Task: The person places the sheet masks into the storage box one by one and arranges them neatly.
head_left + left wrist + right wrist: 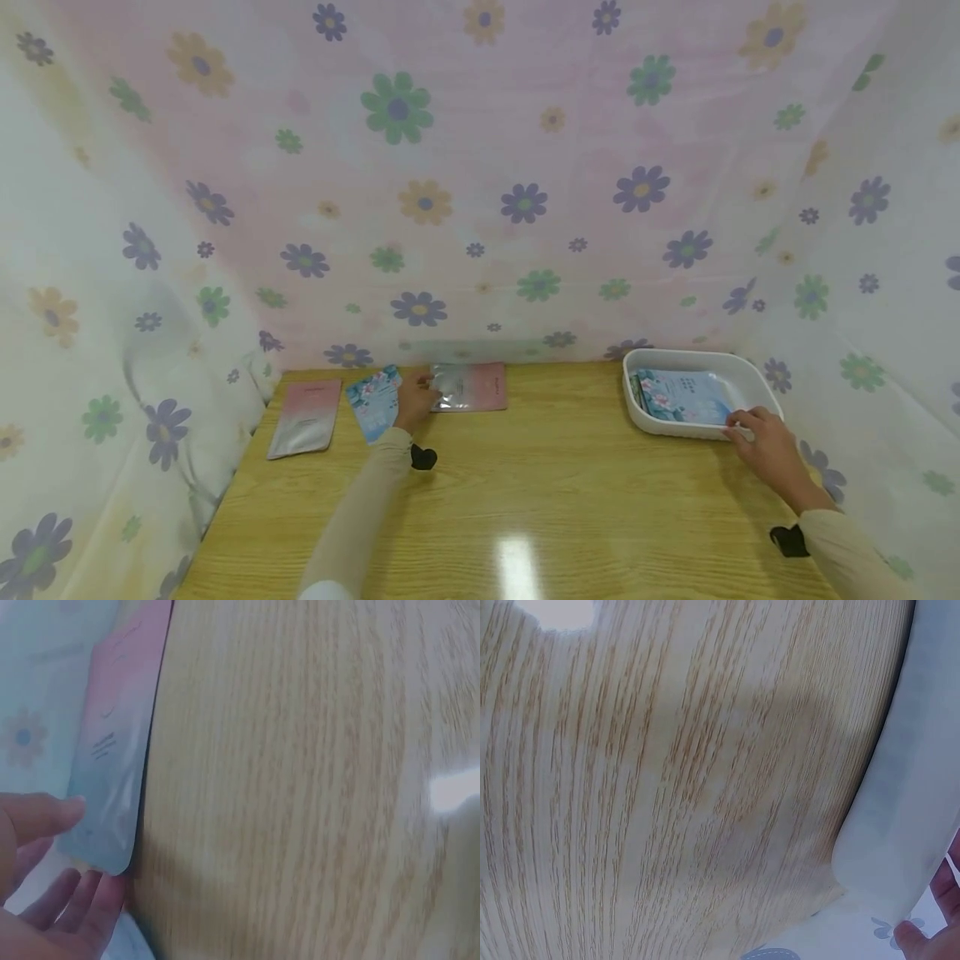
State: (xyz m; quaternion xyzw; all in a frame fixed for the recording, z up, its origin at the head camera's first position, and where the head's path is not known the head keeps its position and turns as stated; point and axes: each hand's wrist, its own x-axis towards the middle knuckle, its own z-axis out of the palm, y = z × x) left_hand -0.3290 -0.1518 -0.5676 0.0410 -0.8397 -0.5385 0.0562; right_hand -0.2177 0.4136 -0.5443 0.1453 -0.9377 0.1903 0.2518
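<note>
My left hand (417, 398) is at the left end of a pink-and-silver sachet (471, 387) lying by the back edge of the table. In the left wrist view the thumb (64, 813) overlaps that sachet's edge, and the other fingers (79, 904) are spread apart from it at the end. A blue floral sachet (375, 403) lies partly behind this hand. My right hand (768, 450) grips the front right rim of a white tray (675, 429), thumb outside. Inside the tray sits a blue floral sachet (682, 396) on top of others, whose edges barely show.
Another pink-and-silver sachet (306, 418) lies at the table's left side. The wooden table (570, 492) meets a flower-printed curtain (480, 275) at the back and both sides. Black straps (423, 457) hang at the wrists.
</note>
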